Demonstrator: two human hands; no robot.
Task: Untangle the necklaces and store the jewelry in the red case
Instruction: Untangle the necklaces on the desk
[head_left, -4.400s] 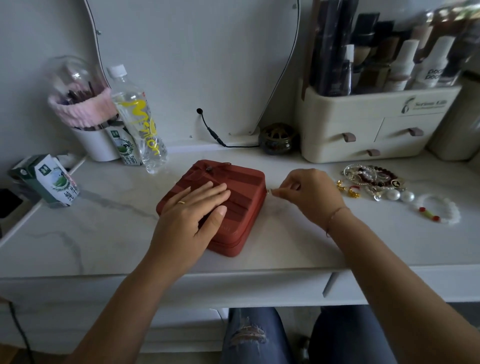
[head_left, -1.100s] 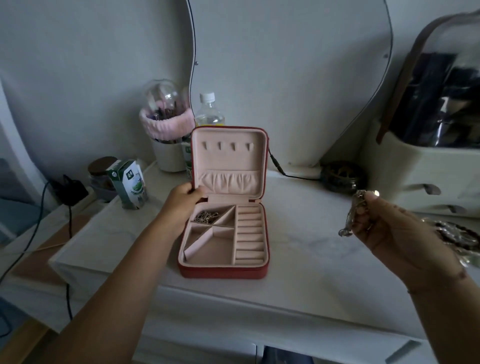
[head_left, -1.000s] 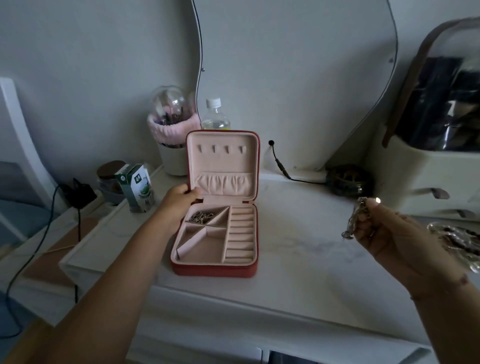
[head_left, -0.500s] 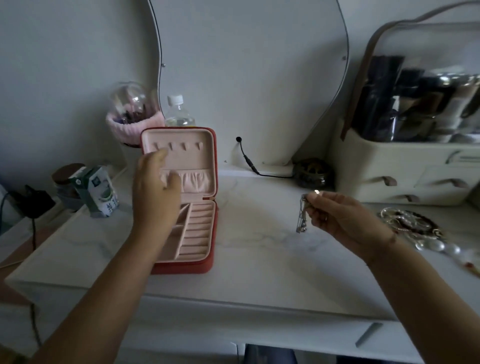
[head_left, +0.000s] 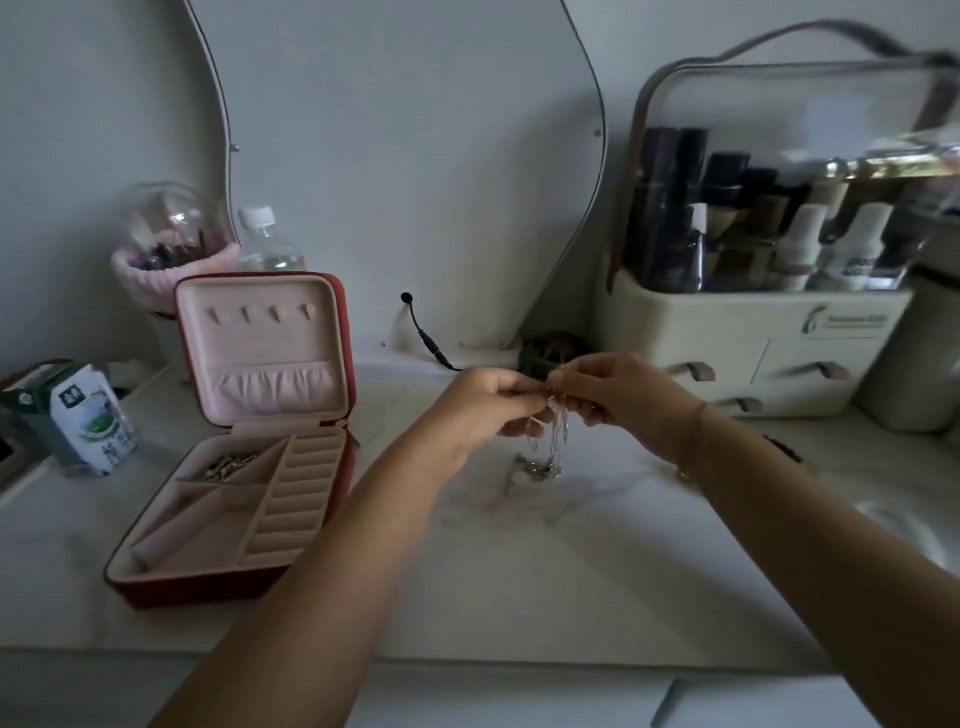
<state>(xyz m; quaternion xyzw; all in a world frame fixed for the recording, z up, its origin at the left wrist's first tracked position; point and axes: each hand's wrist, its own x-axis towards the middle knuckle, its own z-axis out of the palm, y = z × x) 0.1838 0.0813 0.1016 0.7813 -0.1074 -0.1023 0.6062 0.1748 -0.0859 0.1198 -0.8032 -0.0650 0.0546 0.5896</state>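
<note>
One case (head_left: 218, 584) stands open near the table's (head_left: 519, 571) left edge. Its lid bears four hooks (head_left: 244, 314) and one pouch (head_left: 278, 384), and its tray holds one small metal heap (head_left: 231, 466). Two hands, the left hand (head_left: 488, 410) and the right hand (head_left: 623, 400), pinch chains (head_left: 556, 441) whose number cannot be told. Along the back edge are one dome (head_left: 166, 234), one bottle (head_left: 267, 244), one mirror (head_left: 405, 156), one cable (head_left: 426, 338), one dark pot (head_left: 550, 353) and one organiser (head_left: 748, 332) with three handles (head_left: 691, 370). One carton (head_left: 88, 415) stands at the back left corner.

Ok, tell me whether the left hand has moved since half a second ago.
Yes. The left hand was at the lid of the red case; it is now right of it, pinching the silver chain with the right hand.
</note>
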